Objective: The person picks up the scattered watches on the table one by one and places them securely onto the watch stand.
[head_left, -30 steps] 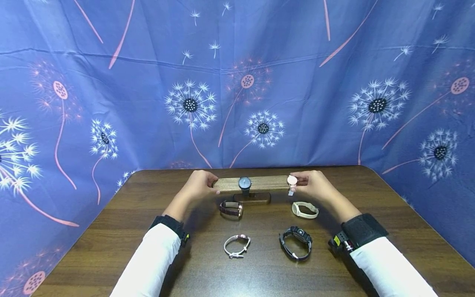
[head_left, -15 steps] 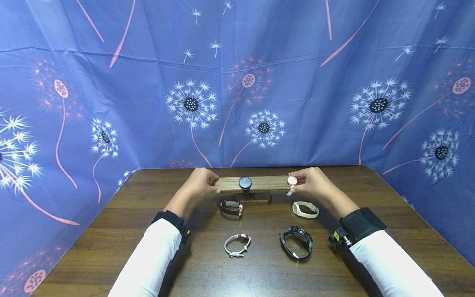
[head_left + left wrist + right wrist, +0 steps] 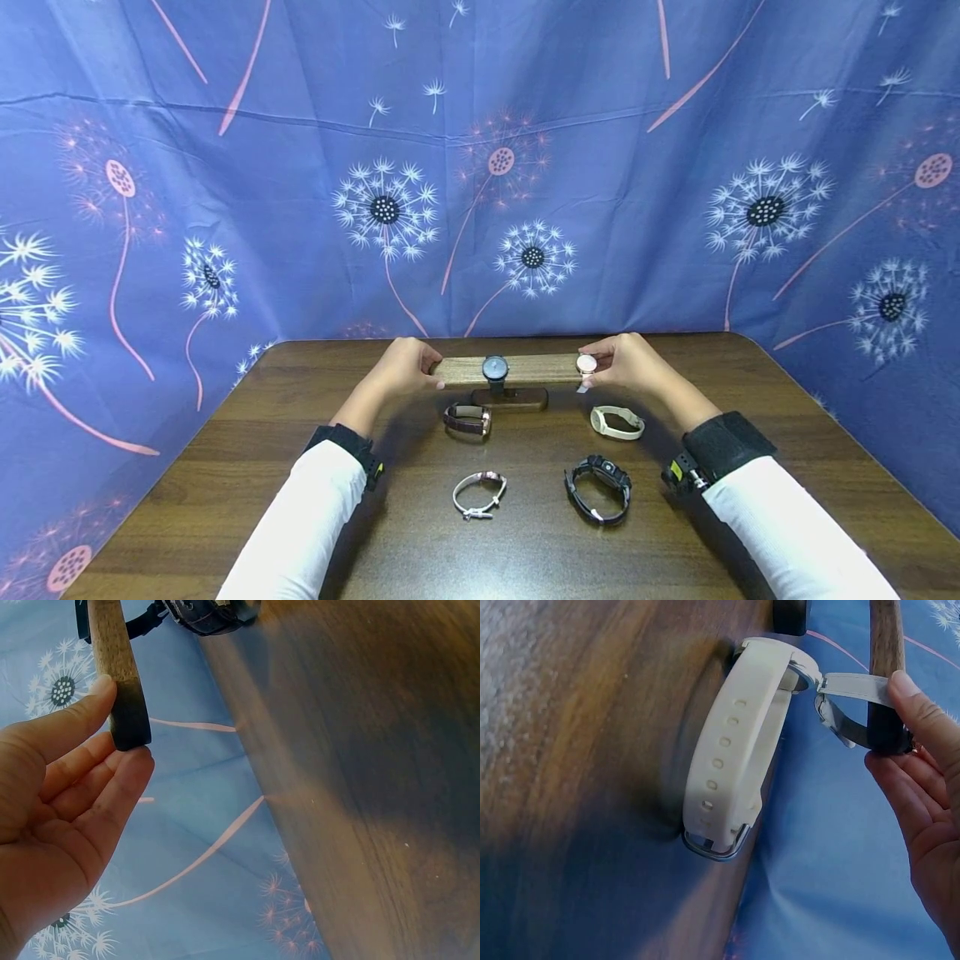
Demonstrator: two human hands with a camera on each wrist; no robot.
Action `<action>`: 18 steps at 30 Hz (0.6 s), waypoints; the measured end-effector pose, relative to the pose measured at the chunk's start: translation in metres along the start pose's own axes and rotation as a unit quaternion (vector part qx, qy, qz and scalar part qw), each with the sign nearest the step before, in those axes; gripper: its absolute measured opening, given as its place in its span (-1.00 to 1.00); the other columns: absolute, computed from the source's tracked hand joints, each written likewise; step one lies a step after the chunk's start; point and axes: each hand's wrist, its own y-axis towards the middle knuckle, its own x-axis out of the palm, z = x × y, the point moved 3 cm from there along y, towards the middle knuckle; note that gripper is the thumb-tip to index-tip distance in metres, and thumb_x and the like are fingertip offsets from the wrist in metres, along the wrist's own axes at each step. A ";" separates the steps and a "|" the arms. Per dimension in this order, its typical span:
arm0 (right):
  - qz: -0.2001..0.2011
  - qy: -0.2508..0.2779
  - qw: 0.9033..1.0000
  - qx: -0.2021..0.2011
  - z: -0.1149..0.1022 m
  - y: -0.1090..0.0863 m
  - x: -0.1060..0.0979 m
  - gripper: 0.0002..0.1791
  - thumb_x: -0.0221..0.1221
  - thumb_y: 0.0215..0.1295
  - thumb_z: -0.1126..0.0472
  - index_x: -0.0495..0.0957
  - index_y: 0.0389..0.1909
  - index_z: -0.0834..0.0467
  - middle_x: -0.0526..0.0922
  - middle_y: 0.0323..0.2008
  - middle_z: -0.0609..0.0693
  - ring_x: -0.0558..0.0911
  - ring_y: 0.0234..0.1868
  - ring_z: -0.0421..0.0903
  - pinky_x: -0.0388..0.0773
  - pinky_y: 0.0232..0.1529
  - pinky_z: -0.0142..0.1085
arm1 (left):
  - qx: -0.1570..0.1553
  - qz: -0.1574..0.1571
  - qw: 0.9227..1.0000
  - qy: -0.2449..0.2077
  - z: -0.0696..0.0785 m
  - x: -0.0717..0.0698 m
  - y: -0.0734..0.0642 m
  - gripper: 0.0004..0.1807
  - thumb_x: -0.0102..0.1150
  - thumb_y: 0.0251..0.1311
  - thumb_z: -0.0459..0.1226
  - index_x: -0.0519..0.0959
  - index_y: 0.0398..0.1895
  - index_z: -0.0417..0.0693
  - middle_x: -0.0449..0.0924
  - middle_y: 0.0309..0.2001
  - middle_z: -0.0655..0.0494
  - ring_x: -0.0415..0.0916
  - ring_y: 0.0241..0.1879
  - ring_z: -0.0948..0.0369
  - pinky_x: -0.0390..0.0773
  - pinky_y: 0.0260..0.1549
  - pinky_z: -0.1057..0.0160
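Observation:
A wooden watch stand has a long horizontal bar (image 3: 543, 369) above a dark base (image 3: 517, 402). My left hand (image 3: 397, 367) pinches the bar's left end; in the left wrist view the thumb lies on its side and a fingertip touches the dark end cap (image 3: 132, 724). A black watch (image 3: 495, 368) is looped round the bar left of its middle. At the right end, my right hand (image 3: 636, 367) holds a wristwatch with a pale round dial (image 3: 587, 364). In the right wrist view its whitish strap (image 3: 859, 687) loops at the bar end, the thumb pressing it there.
On the brown table (image 3: 262, 467) in front of the stand lie a dark brown strap watch (image 3: 463, 428), a cream watch (image 3: 621, 433), a thin white watch (image 3: 491, 478) and a black sports watch (image 3: 611, 473). A blue dandelion-print cloth (image 3: 615, 208) hangs behind.
My right hand and the pale-dial watch have shifted slightly left along the bar. The left hand still holds the other end in the same place.

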 end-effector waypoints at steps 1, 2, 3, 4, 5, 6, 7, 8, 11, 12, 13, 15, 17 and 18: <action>-0.001 -0.005 1.000 0.000 -0.001 0.000 0.000 -0.41 0.57 -0.22 0.23 0.66 -0.10 0.39 0.75 -0.32 0.09 0.71 -0.34 -0.11 0.64 -0.33 -0.36 | 0.000 0.000 1.000 -0.001 0.000 0.000 0.000 -0.57 0.53 -0.08 -0.25 0.69 -0.13 -0.28 0.62 -0.55 0.15 0.51 -0.48 0.28 0.61 -0.27 0.19; -0.002 -0.008 1.000 0.000 -0.002 0.000 0.000 -0.41 0.57 -0.22 0.23 0.66 -0.10 0.39 0.75 -0.32 0.08 0.70 -0.35 -0.12 0.63 -0.34 -0.37 | 0.000 0.001 1.000 -0.002 0.000 0.000 0.000 -0.57 0.53 -0.08 -0.25 0.69 -0.13 -0.28 0.63 -0.54 0.14 0.52 -0.47 0.28 0.61 -0.26 0.18; -0.001 -0.013 1.000 -0.002 -0.002 0.001 0.000 -0.41 0.57 -0.22 0.22 0.66 -0.10 0.38 0.75 -0.33 0.07 0.69 -0.36 -0.14 0.62 -0.36 -0.38 | 0.000 0.000 1.000 -0.004 0.000 0.000 0.000 -0.58 0.53 -0.08 -0.25 0.69 -0.13 -0.29 0.64 -0.52 0.12 0.54 -0.46 0.26 0.62 -0.25 0.18; -0.002 -0.017 1.000 -0.006 -0.004 0.002 0.000 -0.41 0.58 -0.22 0.21 0.67 -0.10 0.37 0.75 -0.32 0.06 0.68 -0.37 -0.16 0.61 -0.37 -0.38 | -0.001 0.000 1.000 -0.005 0.000 0.000 -0.001 -0.57 0.53 -0.07 -0.25 0.69 -0.12 -0.29 0.65 -0.50 0.11 0.56 -0.44 0.26 0.62 -0.24 0.18; -0.002 -0.019 1.000 -0.010 -0.006 0.003 0.001 -0.41 0.58 -0.23 0.21 0.67 -0.09 0.36 0.75 -0.32 0.05 0.67 -0.38 -0.16 0.60 -0.37 -0.37 | -0.002 0.000 1.000 -0.005 0.000 0.000 -0.001 -0.57 0.53 -0.07 -0.25 0.69 -0.12 -0.29 0.66 -0.48 0.10 0.57 -0.42 0.25 0.62 -0.23 0.17; -0.004 -0.023 1.000 -0.016 -0.008 0.003 0.002 -0.40 0.58 -0.22 0.20 0.67 -0.09 0.35 0.75 -0.30 0.05 0.66 -0.37 -0.16 0.59 -0.37 -0.36 | -0.003 0.000 1.000 -0.006 0.000 0.000 -0.001 -0.57 0.53 -0.07 -0.25 0.69 -0.12 -0.29 0.67 -0.47 0.09 0.58 -0.41 0.25 0.62 -0.22 0.17; -0.006 -0.028 0.999 -0.024 -0.009 0.005 0.003 -0.40 0.58 -0.22 0.18 0.67 -0.08 0.34 0.75 -0.27 0.05 0.66 -0.34 -0.14 0.60 -0.35 -0.33 | -0.002 0.000 1.000 -0.006 0.000 0.000 -0.001 -0.57 0.53 -0.06 -0.25 0.69 -0.12 -0.29 0.67 -0.46 0.09 0.58 -0.40 0.24 0.63 -0.21 0.17; -0.008 -0.034 0.999 -0.030 -0.012 0.006 0.004 -0.40 0.58 -0.21 0.17 0.67 -0.08 0.32 0.75 -0.25 0.05 0.67 -0.31 -0.13 0.59 -0.33 -0.31 | -0.002 0.001 1.000 -0.007 0.000 0.000 -0.001 -0.57 0.52 -0.06 -0.25 0.68 -0.12 -0.29 0.67 -0.47 0.09 0.58 -0.41 0.24 0.62 -0.21 0.17; -0.012 -0.047 0.998 -0.041 -0.016 0.009 0.007 -0.41 0.57 -0.19 0.16 0.68 -0.07 0.29 0.74 -0.17 0.07 0.67 -0.22 -0.08 0.59 -0.26 -0.23 | 0.003 0.003 1.000 -0.005 0.000 0.001 0.000 -0.59 0.51 -0.04 -0.26 0.69 -0.12 -0.29 0.66 -0.48 0.09 0.57 -0.43 0.24 0.62 -0.23 0.16; -0.012 -0.053 0.998 -0.042 -0.017 0.011 0.008 -0.42 0.57 -0.19 0.16 0.68 -0.07 0.28 0.73 -0.15 0.08 0.67 -0.20 -0.07 0.59 -0.25 -0.22 | 0.005 0.004 1.000 -0.005 0.000 0.000 0.000 -0.60 0.51 -0.04 -0.26 0.69 -0.13 -0.29 0.66 -0.48 0.09 0.57 -0.43 0.24 0.62 -0.23 0.16; -0.013 -0.059 0.997 -0.040 -0.018 0.012 0.008 -0.42 0.57 -0.20 0.16 0.69 -0.08 0.28 0.73 -0.15 0.08 0.67 -0.19 -0.07 0.60 -0.24 -0.22 | 0.007 0.006 1.000 -0.003 0.001 0.000 0.000 -0.60 0.51 -0.05 -0.26 0.69 -0.13 -0.29 0.66 -0.48 0.09 0.57 -0.43 0.23 0.62 -0.24 0.16; -0.019 -0.062 0.997 -0.034 -0.018 0.013 0.009 -0.43 0.57 -0.19 0.17 0.68 -0.08 0.28 0.73 -0.15 0.10 0.67 -0.20 -0.05 0.60 -0.26 -0.21 | 0.010 0.009 1.000 -0.002 0.001 0.000 0.000 -0.60 0.52 -0.06 -0.26 0.69 -0.15 -0.29 0.67 -0.47 0.08 0.59 -0.42 0.22 0.63 -0.24 0.16; -0.030 -0.069 0.997 -0.031 -0.018 0.014 0.010 -0.44 0.56 -0.17 0.17 0.67 -0.08 0.29 0.72 -0.14 0.13 0.67 -0.18 -0.02 0.61 -0.25 -0.20 | 0.009 0.012 1.000 -0.003 0.001 0.000 -0.001 -0.61 0.52 -0.07 -0.27 0.69 -0.15 -0.29 0.68 -0.46 0.07 0.61 -0.40 0.20 0.63 -0.25 0.16; -0.037 -0.073 0.996 -0.030 -0.019 0.014 0.010 -0.43 0.56 -0.16 0.17 0.67 -0.07 0.30 0.71 -0.13 0.14 0.67 -0.16 0.00 0.62 -0.22 -0.18 | 0.008 0.011 1.000 -0.007 0.001 0.001 -0.001 -0.61 0.52 -0.08 -0.28 0.69 -0.16 -0.29 0.69 -0.45 0.07 0.62 -0.39 0.19 0.63 -0.25 0.17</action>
